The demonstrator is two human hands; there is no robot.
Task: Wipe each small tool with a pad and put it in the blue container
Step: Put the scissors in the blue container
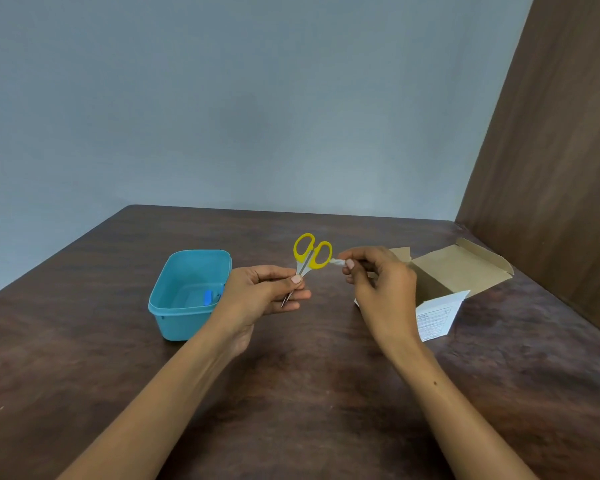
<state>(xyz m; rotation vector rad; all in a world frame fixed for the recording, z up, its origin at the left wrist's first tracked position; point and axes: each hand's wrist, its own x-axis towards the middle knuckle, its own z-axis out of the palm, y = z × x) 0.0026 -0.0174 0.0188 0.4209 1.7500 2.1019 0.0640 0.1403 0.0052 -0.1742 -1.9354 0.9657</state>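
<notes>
My left hand grips small scissors by the blades, yellow handles up and the metal tip poking out below the fingers. My right hand pinches a small white pad between thumb and fingertips, right beside the right handle ring; whether pad and handle touch I cannot tell. The blue container sits on the table to the left of my left hand. It is open, with a small blue item lying inside near its right wall.
An open cardboard box with raised flaps stands to the right, behind my right hand. A white printed sheet leans at its front. The dark wooden table meets a grey wall behind and a brown panel at right.
</notes>
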